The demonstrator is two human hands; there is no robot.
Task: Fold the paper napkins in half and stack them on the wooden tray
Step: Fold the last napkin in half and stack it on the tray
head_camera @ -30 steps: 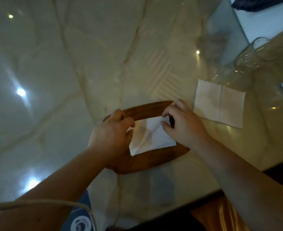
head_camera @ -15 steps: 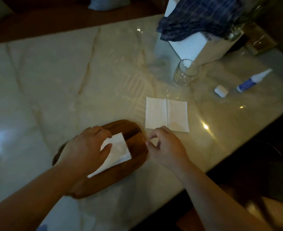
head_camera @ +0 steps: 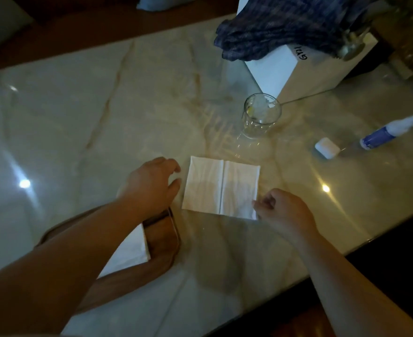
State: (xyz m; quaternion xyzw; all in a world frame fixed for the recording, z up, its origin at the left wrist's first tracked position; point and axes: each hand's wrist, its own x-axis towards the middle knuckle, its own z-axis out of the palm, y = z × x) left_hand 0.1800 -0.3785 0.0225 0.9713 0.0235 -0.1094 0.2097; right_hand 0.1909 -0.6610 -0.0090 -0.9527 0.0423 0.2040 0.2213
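While the left hand (head_camera: pixel 151 184) hovers open with its fingers spread just beside the left edge of the unfolded napkin (head_camera: pixel 221 188), the right hand (head_camera: pixel 284 211) sits at that napkin's near right corner, fingers curled loosely; whether the fingertips pinch the paper cannot be told. Neither hand visibly holds anything. This napkin lies flat on the marble table (head_camera: pixel 103 117), between the two hands, with a crease running down its middle.

Under the left forearm lies the wooden tray (head_camera: pixel 162 235), mostly hidden by the arm. On it rests a folded napkin (head_camera: pixel 130 252), only its right part showing past the forearm.

Beyond the flat napkin stands a clear glass (head_camera: pixel 261 115), upright, with something pale and crumpled inside that cannot be made out. Behind it is a white box (head_camera: pixel 278 71) with a dark blue cloth (head_camera: pixel 285 23) draped over its top. To the right lie a small white case (head_camera: pixel 327 148) and a blue-and-white bottle (head_camera: pixel 390 131) on its side, apart from each other.
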